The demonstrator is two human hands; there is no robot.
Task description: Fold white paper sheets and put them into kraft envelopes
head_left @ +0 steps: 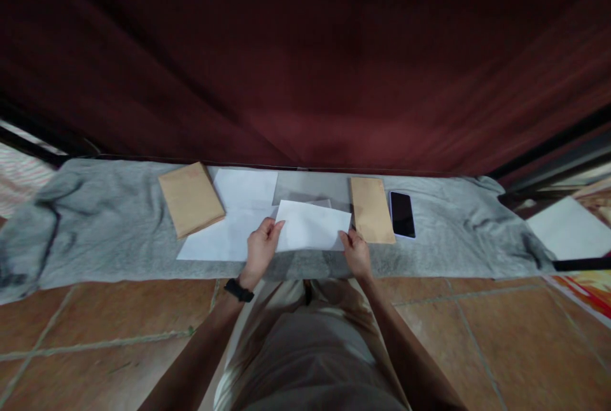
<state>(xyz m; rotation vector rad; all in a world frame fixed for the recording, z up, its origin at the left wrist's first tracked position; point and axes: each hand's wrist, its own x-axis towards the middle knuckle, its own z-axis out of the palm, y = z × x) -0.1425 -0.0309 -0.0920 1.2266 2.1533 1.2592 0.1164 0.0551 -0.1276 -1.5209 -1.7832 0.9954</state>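
Note:
A white sheet of paper is held out flat between my two hands, above the cloth. My left hand pinches its left edge, thumb on top. At the right edge, the thumb and fingers of my right hand close on the same paper. Beneath and to the left lie more white sheets, one partly under a stack of brown envelopes. Just beyond my right hand rests a single brown envelope. The fingers under the held paper are hidden.
A grey cloth covers the long narrow surface. To the right of the brown envelope lies a phone with a dark screen. A dark red curtain hangs along the back edge. Another white sheet shows at far right, above tiled floor.

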